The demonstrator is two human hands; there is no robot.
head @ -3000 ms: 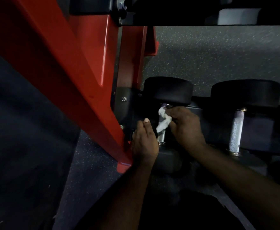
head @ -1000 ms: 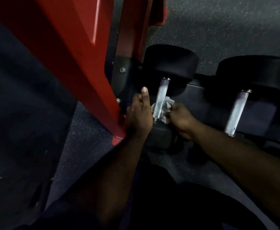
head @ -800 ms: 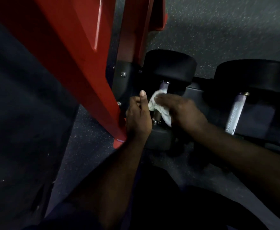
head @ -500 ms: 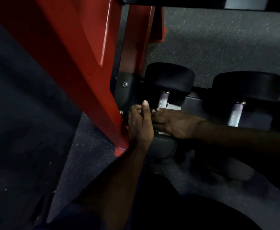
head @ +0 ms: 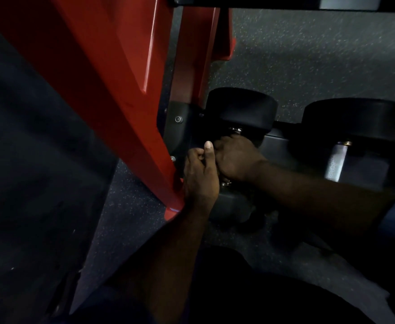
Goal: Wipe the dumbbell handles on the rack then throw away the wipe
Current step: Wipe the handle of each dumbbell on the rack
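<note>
1. Bottom of frame: both forearms reach up toward centre, the left from bottom centre, the right from the right edge.
2. Left hand [head: 200,176], centre: fingers curled in, thumb [head: 208,148] straight and pointing up-frame. It sits against the right hand. Cannot tell whether it grips anything.
3. Right hand [head: 235,157], just right of and above the left: fingers wrapped round the handle [head: 235,130] of the first dumbbell [head: 241,108]. Only the handle's metal collars show, above and below the hand.
4. Wipe: hidden, cannot tell where it is.
5. The dumbbell lies on the rack [head: 112,78] with its near head below the hands and its far head above them.
6. Right of frame: second dumbbell [head: 353,118], its knurled bar [head: 334,164] bare, no hand on it.
7. Upper left: the rack's red upright slants down to the left hand.
8. Top right: speckled grey floor [head: 308,54].
</note>
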